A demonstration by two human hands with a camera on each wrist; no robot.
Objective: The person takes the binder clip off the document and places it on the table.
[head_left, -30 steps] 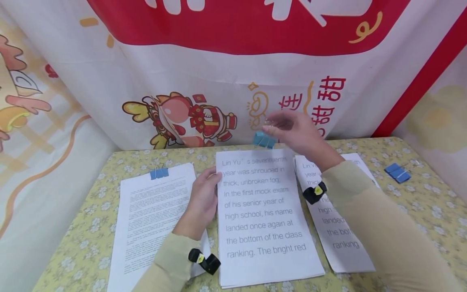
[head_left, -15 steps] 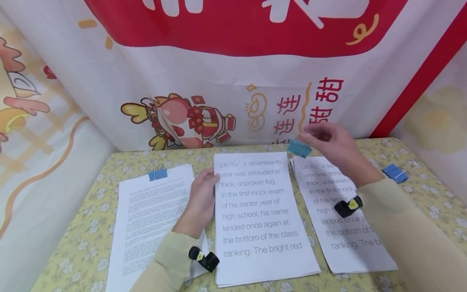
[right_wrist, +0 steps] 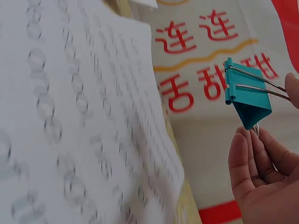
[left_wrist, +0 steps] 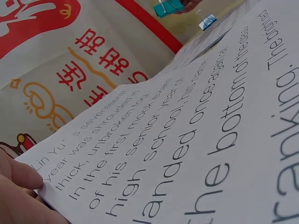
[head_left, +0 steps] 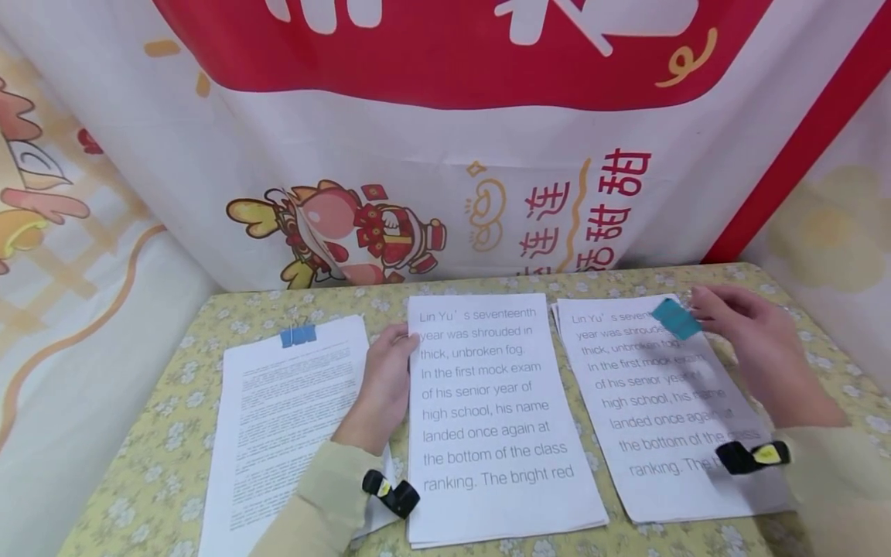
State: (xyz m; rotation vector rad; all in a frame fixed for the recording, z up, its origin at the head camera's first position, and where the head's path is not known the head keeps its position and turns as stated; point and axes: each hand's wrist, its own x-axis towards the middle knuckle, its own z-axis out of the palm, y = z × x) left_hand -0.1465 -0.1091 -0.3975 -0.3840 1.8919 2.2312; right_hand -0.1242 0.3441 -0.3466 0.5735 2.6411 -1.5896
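My right hand [head_left: 762, 352] holds a teal binder clip [head_left: 675, 319] over the top right corner of the right paper stack [head_left: 661, 387]. In the right wrist view, the fingers and thumb grip the wire handles of the clip [right_wrist: 254, 86], one handle on each side. My left hand [head_left: 381, 379] pinches the left edge of the middle paper stack [head_left: 501, 418], thumb on top; its other fingers are partly hidden under the sheets. Both these stacks carry large print, and no clip shows on their top edges.
At the left lies a small-print paper stack [head_left: 292, 433] with a blue binder clip [head_left: 298, 335] on its top edge. Another blue binder clip [left_wrist: 207, 22] shows beyond the right stack in the left wrist view. A floral cloth covers the table [head_left: 160, 464]; a printed curtain [head_left: 418, 131] hangs behind.
My right hand has carried the teal binder clip rightward from above the middle stack to the right stack's top corner. The left hand stays at the middle stack's edge.
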